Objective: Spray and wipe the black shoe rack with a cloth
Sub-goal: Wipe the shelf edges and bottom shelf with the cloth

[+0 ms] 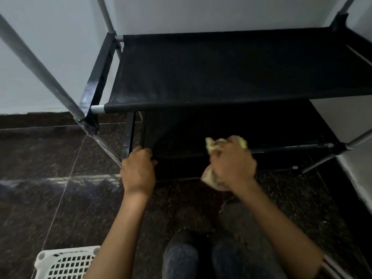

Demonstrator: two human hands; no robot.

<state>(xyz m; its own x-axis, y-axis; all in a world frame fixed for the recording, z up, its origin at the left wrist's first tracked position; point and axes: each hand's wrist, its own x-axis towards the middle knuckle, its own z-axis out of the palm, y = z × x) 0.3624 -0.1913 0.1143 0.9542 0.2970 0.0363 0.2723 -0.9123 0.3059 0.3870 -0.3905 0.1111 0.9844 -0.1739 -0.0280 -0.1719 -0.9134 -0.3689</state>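
Note:
The black shoe rack (221, 71) stands against a white wall, with black fabric shelves on grey metal poles. My left hand (138, 170) grips the front left edge of the lowest shelf. My right hand (233, 164) holds a crumpled yellow cloth (213, 147) bunched in its fingers and presses it on the front of that lowest shelf, under the upper one. The cloth sticks out above and below the hand. No spray bottle shows in view.
A dark speckled tile floor (50, 178) lies in front of the rack. A white perforated plastic basket (64, 262) sits at the bottom left. My knees in dark trousers (181, 258) are just below the hands. A grey pole (40, 65) slants at the left.

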